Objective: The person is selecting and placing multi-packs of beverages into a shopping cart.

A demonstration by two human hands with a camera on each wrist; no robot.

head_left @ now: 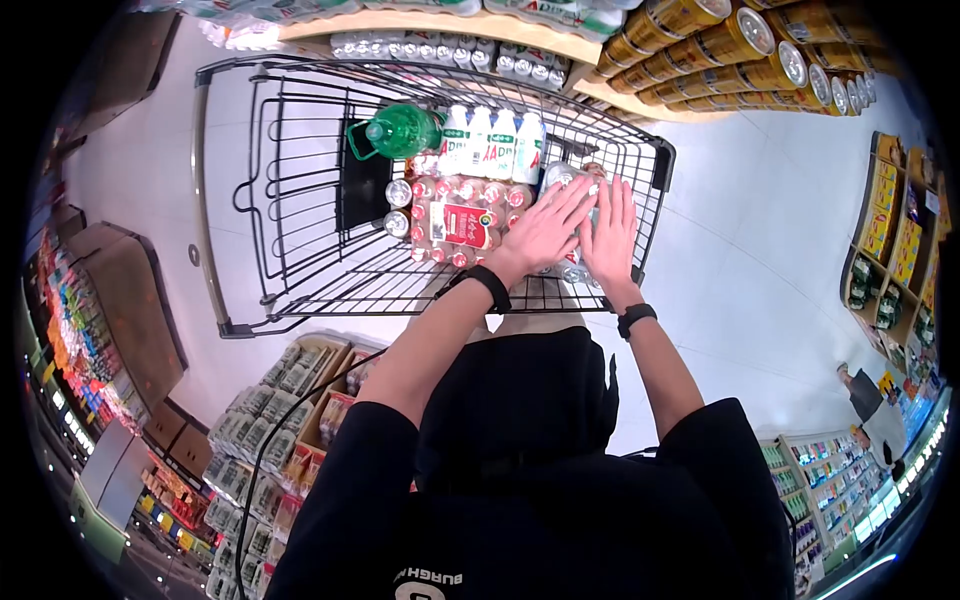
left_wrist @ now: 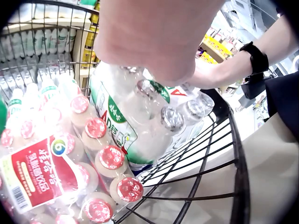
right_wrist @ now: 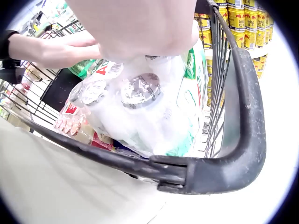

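Both hands lie flat, fingers straight and pointing away from the body, over the near right end of a shopping cart (head_left: 262,300). My left hand (head_left: 545,226) and right hand (head_left: 607,238) are side by side and touch the top of a plastic-wrapped pack of white bottles (left_wrist: 135,109). Its silver caps show below the right hand in the right wrist view, and the hands hide much of its top. Left of it lies a wrapped pack of red-capped drinks (head_left: 465,225). Behind that are white bottles with green and red lettering (head_left: 490,145) and a large green bottle (head_left: 405,130).
The cart's black corner rim (right_wrist: 224,175) runs close by the right hand. Stacked gold cans (head_left: 715,60) and a shelf of bottles (head_left: 440,50) stand beyond the cart. Packaged goods (head_left: 265,420) are piled at the left. A person (head_left: 875,430) is far off right.
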